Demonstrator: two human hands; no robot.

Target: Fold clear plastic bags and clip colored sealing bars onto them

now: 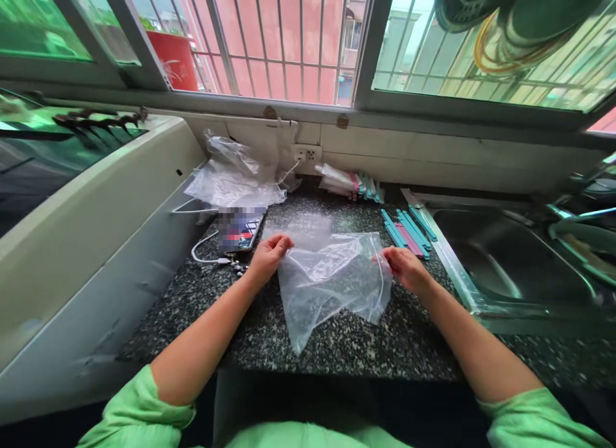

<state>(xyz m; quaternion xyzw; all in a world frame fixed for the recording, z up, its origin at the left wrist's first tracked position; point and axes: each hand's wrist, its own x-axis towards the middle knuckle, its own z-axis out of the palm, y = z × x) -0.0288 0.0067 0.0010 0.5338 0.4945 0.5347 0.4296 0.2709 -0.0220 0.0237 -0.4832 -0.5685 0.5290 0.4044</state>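
A clear plastic bag (337, 275) is stretched between my two hands above the speckled dark countertop (260, 339). My left hand (272, 252) pinches its upper left edge. At the upper right side, my right hand (404, 266) grips the bag between thumb and fingers. The bag looks flat, creased and see-through, with its lower corners hanging toward the counter's front edge. Just beyond my right hand lie several flat turquoise and pink strips (407, 233). A phone (240, 230) lies beyond my left hand, its screen partly blurred.
More clear plastic bags (235, 175) are heaped at the back left. A bundle of bagged strips (351, 181) lies by the wall, near a power socket (307, 155). A steel sink (510, 255) is at right, a white-sided stove (158, 178) at left. A white cable (205, 260) runs by the phone.
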